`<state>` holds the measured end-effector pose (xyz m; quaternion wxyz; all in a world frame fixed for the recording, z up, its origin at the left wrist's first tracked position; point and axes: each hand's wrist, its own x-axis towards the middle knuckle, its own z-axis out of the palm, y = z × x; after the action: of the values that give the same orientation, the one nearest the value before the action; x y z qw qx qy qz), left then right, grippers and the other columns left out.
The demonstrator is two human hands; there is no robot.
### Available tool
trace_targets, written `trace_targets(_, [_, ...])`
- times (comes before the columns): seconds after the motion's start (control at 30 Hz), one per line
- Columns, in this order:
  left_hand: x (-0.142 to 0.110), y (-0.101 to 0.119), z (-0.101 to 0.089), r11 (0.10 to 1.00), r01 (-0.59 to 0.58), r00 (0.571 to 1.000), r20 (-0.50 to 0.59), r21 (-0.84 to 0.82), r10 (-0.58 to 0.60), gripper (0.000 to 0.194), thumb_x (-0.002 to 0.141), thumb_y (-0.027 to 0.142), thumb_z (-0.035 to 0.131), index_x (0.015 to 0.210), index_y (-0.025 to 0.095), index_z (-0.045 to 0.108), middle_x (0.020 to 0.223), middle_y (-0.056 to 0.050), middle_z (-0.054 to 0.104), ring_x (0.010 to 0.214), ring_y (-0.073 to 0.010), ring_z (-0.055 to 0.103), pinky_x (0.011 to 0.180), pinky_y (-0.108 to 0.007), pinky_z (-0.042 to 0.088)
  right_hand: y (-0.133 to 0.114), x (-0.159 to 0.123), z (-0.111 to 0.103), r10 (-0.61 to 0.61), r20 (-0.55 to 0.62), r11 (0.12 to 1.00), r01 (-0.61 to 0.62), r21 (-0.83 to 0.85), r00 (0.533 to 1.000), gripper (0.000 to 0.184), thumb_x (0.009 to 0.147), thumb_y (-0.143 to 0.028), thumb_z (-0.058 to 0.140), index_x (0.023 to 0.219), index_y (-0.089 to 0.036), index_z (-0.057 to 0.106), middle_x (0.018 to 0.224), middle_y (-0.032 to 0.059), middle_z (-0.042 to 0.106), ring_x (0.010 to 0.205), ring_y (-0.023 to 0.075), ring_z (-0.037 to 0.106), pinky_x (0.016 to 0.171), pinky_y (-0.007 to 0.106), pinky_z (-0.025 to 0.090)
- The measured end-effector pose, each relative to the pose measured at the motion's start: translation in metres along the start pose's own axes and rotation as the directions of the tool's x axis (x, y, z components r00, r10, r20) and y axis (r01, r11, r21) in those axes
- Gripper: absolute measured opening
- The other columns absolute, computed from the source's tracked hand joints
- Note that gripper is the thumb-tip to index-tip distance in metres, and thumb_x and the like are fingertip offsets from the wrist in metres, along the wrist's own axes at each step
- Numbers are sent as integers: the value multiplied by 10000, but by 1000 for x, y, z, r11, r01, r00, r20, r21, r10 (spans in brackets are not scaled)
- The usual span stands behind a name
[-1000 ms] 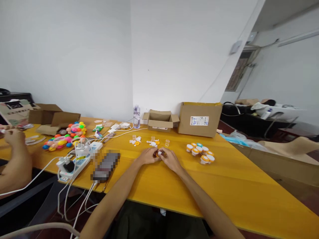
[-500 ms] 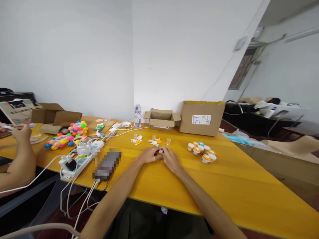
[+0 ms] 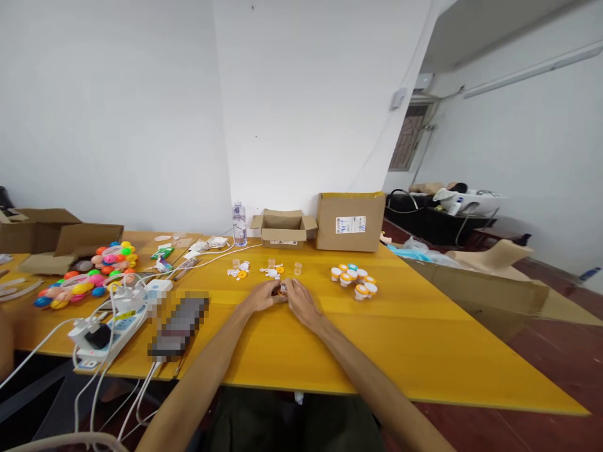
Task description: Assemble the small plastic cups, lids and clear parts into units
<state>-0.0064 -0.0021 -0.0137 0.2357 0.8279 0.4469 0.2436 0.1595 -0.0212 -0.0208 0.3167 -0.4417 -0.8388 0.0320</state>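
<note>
Over the middle of the table, my left hand (image 3: 260,297) and my right hand (image 3: 302,302) meet, fingers closed around a small orange-and-white piece (image 3: 283,289). Fingers cover most of it, so its exact kind is hidden. Just beyond the hands lie two small groups of white plastic parts (image 3: 272,273), each with an orange ring (image 3: 242,274) or similar disc and a clear cup. Another small clear cup (image 3: 298,269) stands alone behind my right hand. To the right sits a cluster of several clear-bottomed pieces with white tops and orange or teal rims (image 3: 362,290).
Along the wall stand a water bottle (image 3: 239,225), an open carton (image 3: 282,236) and a closed cardboard box (image 3: 351,242). On the left lie a phone (image 3: 181,326), a power strip with cables (image 3: 125,326) and colourful balls (image 3: 78,285). A co-worker's arm (image 3: 5,339) shows at the left edge.
The view has turned to the right, so everything sits further left in it. Both hands stay closed on the small piece. The co-worker's hand has mostly left the view.
</note>
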Motion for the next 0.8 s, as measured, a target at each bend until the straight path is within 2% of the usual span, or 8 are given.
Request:
trace_targets(0.23, [4,-11,3,999,-29,1000,9,-27,29,314,776,434,603,945,170,590,804,11,597,760,-154,519,696,-249,421,0,2,2,65,-7,998,-64,22,998,216,802,-76,454,931,-226,540,956,76,668,903,212,608,786,298,469])
trace_targets(0.43, [-3,5,-2,999,0,1000,-3,-38,0,279,760,391,604,938,176,609,744,17,584,724,-154,525,674,-251,432,4,2,3,154,-114,960,-121,253,982,176,849,-166,442,938,-250,567,899,42,682,843,206,637,741,293,488])
trace_targets(0.57, [-8,15,-7,998,19,998,-65,62,-15,209,766,329,563,919,199,623,775,-1,618,738,-168,548,709,-275,446,14,1,-3,198,-182,901,-106,420,963,166,832,-218,444,910,-238,590,867,41,682,790,208,642,749,324,512])
trace_targets(0.7, [-12,18,-16,980,1,993,-118,198,23,169,755,246,540,895,213,628,872,-27,649,808,-188,580,773,-294,452,25,1,-7,272,-133,832,-163,530,953,177,801,-265,469,899,-232,612,806,23,675,670,190,629,676,317,527])
trace_targets(0.8, [-15,17,-22,971,10,990,-141,241,25,179,760,256,562,921,222,632,936,-38,650,871,-204,591,825,-305,454,28,3,-8,295,-116,810,-184,556,948,202,780,-280,493,924,-228,625,777,9,673,685,190,633,696,321,527])
